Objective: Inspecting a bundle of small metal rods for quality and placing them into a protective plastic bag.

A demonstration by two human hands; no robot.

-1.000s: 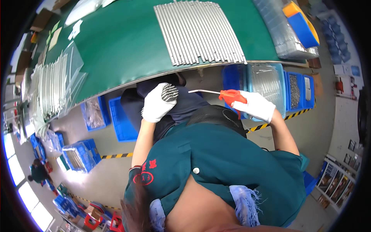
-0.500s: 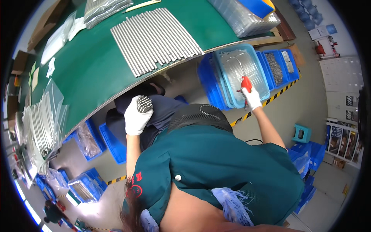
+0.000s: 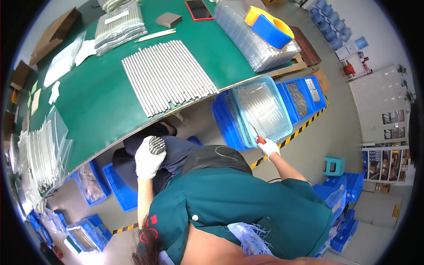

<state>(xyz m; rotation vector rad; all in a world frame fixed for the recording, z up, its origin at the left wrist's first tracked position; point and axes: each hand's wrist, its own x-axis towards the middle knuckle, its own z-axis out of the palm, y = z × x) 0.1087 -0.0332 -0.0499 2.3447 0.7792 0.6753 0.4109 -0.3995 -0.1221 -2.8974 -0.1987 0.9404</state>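
My left hand [image 3: 147, 162], in a white glove, is closed around a bundle of thin metal rods [image 3: 157, 145], whose packed ends face up. It is above my lap, in front of the table edge. My right hand [image 3: 270, 149], also gloved, grips a red air blow gun [image 3: 261, 140] with a thin metal nozzle. The nozzle reaches over the near left corner of a light-blue bin [image 3: 288, 115], which holds clear plastic and pale rods. On the green table [image 3: 95, 110] lies a row of silver rods [image 3: 168, 77], side by side.
Blue bins [image 3: 295, 99] with small metal parts stand right of the light-blue bin, beside yellow-black floor tape [image 3: 304, 126]. Clear plastic boxes [image 3: 247, 39] with yellow and blue tape rolls [image 3: 274, 31], a phone [image 3: 198, 9] and bagged rods [image 3: 119, 28] rest on the table.
My right hand and the blow gun have drawn back from over the light-blue bin to its near edge. My view has shifted, showing more of the table's far side. My left hand still holds the bundle.
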